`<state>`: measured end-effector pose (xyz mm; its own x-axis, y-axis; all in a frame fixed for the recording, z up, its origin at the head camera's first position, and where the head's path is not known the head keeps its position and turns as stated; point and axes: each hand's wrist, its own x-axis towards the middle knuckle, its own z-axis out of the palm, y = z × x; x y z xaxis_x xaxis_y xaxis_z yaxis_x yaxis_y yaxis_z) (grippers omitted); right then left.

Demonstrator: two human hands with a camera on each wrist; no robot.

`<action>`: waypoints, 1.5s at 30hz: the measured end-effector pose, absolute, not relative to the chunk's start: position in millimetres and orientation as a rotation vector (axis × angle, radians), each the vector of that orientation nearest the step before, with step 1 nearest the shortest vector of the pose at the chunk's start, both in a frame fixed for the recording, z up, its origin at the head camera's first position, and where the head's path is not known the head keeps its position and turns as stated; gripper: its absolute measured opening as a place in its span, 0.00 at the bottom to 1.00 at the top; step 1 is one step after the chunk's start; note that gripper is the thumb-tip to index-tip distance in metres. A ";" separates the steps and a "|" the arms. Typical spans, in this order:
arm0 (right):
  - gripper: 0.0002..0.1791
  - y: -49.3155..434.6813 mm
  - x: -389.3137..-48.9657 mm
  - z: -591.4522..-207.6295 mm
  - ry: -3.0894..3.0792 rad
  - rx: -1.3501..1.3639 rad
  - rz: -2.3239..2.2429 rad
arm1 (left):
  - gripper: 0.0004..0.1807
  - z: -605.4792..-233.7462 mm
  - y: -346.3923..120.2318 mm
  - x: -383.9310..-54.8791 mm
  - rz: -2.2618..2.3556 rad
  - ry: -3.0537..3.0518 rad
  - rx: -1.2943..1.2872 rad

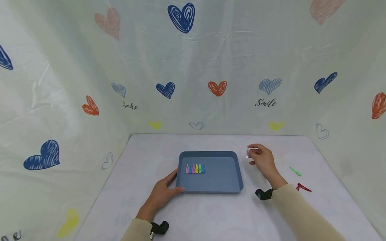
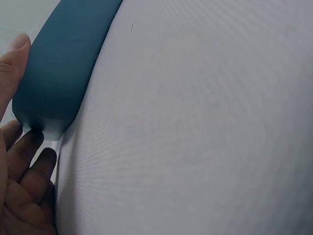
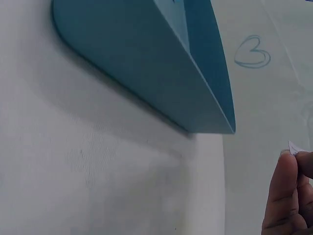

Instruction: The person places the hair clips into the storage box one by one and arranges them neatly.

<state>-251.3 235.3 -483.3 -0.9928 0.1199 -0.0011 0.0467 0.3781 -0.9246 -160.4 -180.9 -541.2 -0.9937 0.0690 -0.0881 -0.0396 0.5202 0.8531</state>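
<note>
A shallow blue-grey tray lies on the table with a row of several coloured hair clips in its left half. At the tray's near left corner my left hand holds the rim, thumb on the front edge and fingers along the left side. The left wrist view shows those fingertips against the outer wall. Right of the tray and above the table, my right hand pinches a small pale, pointed piece between thumb and fingertip. Fingers cover most of that piece, so its kind cannot be told.
On the table's right side lie a green hair clip and, nearer to me, a red hair clip, partly beside my right forearm. A pale curtain printed with hearts stands behind the table and along its sides.
</note>
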 end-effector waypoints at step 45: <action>0.11 103.5 -263.0 -513.0 -2.625 0.056 1.759 | 0.50 -539.4 -181.7 -160.7 1.439 2.662 0.016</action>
